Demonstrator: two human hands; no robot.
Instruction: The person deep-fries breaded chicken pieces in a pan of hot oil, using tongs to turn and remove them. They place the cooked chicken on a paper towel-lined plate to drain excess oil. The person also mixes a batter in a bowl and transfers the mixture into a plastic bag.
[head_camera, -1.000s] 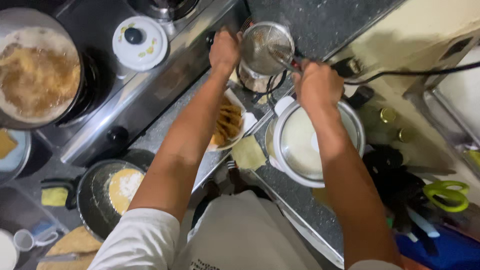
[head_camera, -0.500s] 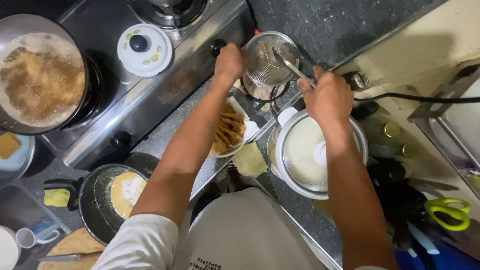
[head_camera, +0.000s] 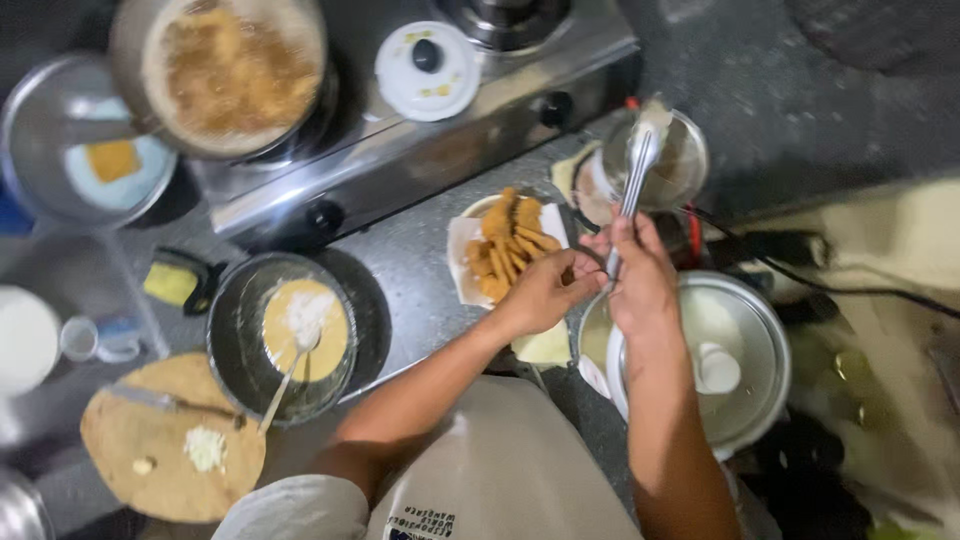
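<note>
Right hand (head_camera: 640, 280) grips metal tongs (head_camera: 632, 175) above a steel bowl (head_camera: 655, 165); left hand (head_camera: 548, 292) lies beside a plate of fried strips (head_camera: 508, 245); white pot (head_camera: 735, 360) below, stove (head_camera: 400, 150) behind

Two hands work at the counter (head_camera: 420, 270): the left hand (head_camera: 545, 290) and the right hand (head_camera: 640, 275), which grips one pair of tongs (head_camera: 635, 170). There is one stove (head_camera: 400, 150) with two knobs (head_camera: 325, 215) showing, one frying pan (head_camera: 235, 75) on it, one white lid (head_camera: 428, 57), and one plate (head_camera: 470, 260) of fried sticks (head_camera: 510, 245). Nearer lie one dark bowl (head_camera: 235, 350) holding one spoon (head_camera: 285, 385), one round board (head_camera: 140, 440), one small steel pot (head_camera: 670, 165) far right, and one cooker (head_camera: 740, 360) near right.
</note>
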